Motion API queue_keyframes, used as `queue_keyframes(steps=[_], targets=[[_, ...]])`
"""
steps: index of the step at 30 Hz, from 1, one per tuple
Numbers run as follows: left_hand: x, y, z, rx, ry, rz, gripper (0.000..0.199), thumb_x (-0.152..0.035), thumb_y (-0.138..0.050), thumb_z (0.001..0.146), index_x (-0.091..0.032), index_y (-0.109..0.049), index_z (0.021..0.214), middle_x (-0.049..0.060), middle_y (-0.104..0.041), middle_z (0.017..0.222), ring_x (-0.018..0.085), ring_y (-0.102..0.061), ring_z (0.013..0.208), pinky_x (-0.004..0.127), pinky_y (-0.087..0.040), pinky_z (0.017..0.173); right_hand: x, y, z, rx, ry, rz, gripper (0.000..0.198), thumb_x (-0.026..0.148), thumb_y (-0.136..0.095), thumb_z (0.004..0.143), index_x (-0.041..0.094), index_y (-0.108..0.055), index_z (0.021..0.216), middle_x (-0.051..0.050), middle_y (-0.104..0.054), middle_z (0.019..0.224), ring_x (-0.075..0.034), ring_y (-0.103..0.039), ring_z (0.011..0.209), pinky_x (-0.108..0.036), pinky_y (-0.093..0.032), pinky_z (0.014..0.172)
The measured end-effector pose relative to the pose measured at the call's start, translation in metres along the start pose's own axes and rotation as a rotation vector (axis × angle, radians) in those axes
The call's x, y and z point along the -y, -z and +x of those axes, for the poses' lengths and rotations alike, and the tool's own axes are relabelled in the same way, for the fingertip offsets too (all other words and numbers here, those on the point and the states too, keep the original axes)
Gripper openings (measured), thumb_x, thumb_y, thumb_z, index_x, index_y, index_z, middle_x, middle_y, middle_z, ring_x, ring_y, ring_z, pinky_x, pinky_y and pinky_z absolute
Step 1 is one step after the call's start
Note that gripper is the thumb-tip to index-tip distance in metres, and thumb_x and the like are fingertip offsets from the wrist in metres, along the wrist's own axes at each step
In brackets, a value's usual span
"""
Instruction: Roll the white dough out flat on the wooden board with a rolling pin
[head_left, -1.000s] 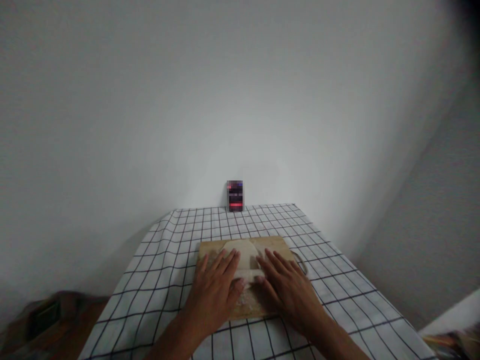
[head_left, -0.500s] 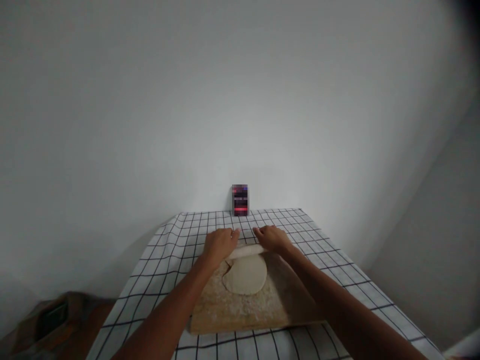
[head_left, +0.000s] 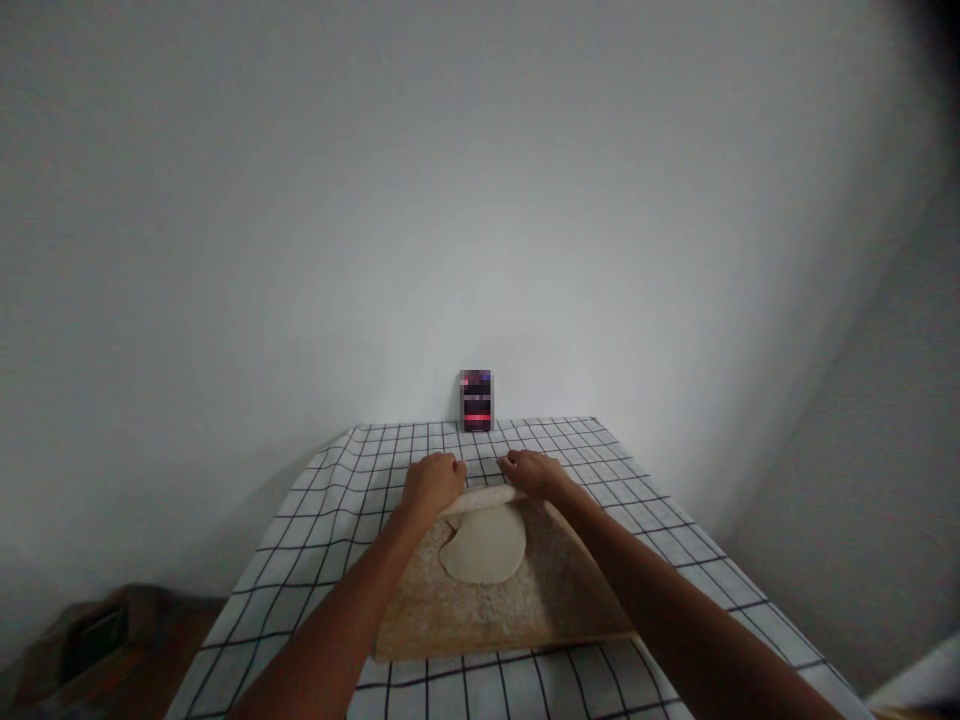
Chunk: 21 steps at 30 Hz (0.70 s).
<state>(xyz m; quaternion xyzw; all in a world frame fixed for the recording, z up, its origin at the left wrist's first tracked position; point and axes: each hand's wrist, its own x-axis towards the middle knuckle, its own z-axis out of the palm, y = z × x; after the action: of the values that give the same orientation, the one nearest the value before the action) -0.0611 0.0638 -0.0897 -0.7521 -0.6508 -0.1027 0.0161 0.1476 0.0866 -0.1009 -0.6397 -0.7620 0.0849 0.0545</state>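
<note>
A pale rolling pin lies across the far edge of a round, flattened sheet of dough. My left hand is closed over the pin's left end, and my right hand is closed over its right end. Both ends are hidden under my hands. Beneath the dough is a floured wooden board. A small notch shows at the dough's upper left edge.
The board rests on a table with a white cloth of black grid lines. An upright, pixelated dark and red object stands at the back by the wall. A brown box is low at the left.
The view has shifted slightly, so everything sits a little further left. Both hands and the rolling pin stay at the dough's far edge, with the fingers curled in a bit more.
</note>
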Motion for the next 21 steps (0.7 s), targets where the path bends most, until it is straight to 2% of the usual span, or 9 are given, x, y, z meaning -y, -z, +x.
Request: queue_keyframes(steps=[3, 8, 11, 14, 17, 21], targets=[[-0.004, 0.000, -0.009, -0.017, -0.009, 0.020, 0.042, -0.032, -0.040, 0.105, -0.017, -0.080, 0.107, 0.016, -0.080, 0.115, 0.031, -0.075, 0.108, 0.040, -0.054, 0.092, 0.000, 0.002, -0.017, -0.028, 0.029, -0.012, 0.057, 0.049, -0.025, 0.112, 0.022, -0.074, 0.125, -0.015, -0.074, 0.129, -0.027, -0.071, 0.119, -0.037, -0.051, 0.094], [-0.010, 0.001, -0.029, -0.057, -0.033, 0.054, 0.037, -0.030, -0.043, 0.105, -0.017, -0.077, 0.111, 0.017, -0.077, 0.120, 0.037, -0.070, 0.119, 0.056, -0.048, 0.104, 0.001, -0.002, -0.045, -0.104, 0.047, -0.028, 0.055, 0.041, -0.023, 0.113, 0.022, -0.074, 0.118, -0.013, -0.074, 0.126, -0.026, -0.070, 0.117, -0.035, -0.051, 0.091], [-0.013, 0.005, -0.040, -0.065, -0.039, 0.060, 0.036, -0.032, -0.044, 0.105, -0.019, -0.076, 0.114, 0.016, -0.077, 0.124, 0.038, -0.068, 0.121, 0.061, -0.045, 0.108, 0.003, -0.006, -0.058, -0.142, 0.055, -0.028, 0.054, 0.039, -0.024, 0.114, 0.022, -0.075, 0.115, -0.011, -0.076, 0.125, -0.025, -0.071, 0.116, -0.034, -0.051, 0.093], [-0.016, 0.006, -0.051, -0.070, -0.065, 0.060, 0.035, -0.032, -0.045, 0.106, -0.020, -0.075, 0.119, 0.016, -0.076, 0.125, 0.036, -0.068, 0.122, 0.058, -0.045, 0.108, 0.005, -0.009, -0.072, -0.174, 0.048, -0.027, 0.052, 0.038, -0.025, 0.114, 0.022, -0.075, 0.117, -0.012, -0.077, 0.126, -0.026, -0.072, 0.116, -0.036, -0.052, 0.096], [-0.018, 0.002, -0.067, -0.087, -0.105, 0.055, 0.034, -0.028, -0.044, 0.105, -0.020, -0.075, 0.119, 0.015, -0.077, 0.121, 0.033, -0.069, 0.120, 0.050, -0.049, 0.106, 0.004, -0.015, -0.090, -0.247, 0.081, 0.002, 0.050, 0.037, -0.029, 0.113, 0.022, -0.076, 0.120, -0.012, -0.075, 0.135, -0.027, -0.069, 0.127, -0.039, -0.052, 0.105], [-0.021, -0.011, -0.099, -0.262, -0.192, 0.010, 0.038, -0.030, -0.041, 0.108, -0.022, -0.071, 0.130, 0.012, -0.074, 0.137, 0.030, -0.065, 0.128, 0.050, -0.047, 0.113, 0.000, -0.032, -0.121, -0.376, 0.135, 0.039, 0.049, 0.037, -0.034, 0.112, 0.017, -0.074, 0.131, -0.015, -0.065, 0.152, -0.029, -0.057, 0.145, -0.045, -0.047, 0.119]])
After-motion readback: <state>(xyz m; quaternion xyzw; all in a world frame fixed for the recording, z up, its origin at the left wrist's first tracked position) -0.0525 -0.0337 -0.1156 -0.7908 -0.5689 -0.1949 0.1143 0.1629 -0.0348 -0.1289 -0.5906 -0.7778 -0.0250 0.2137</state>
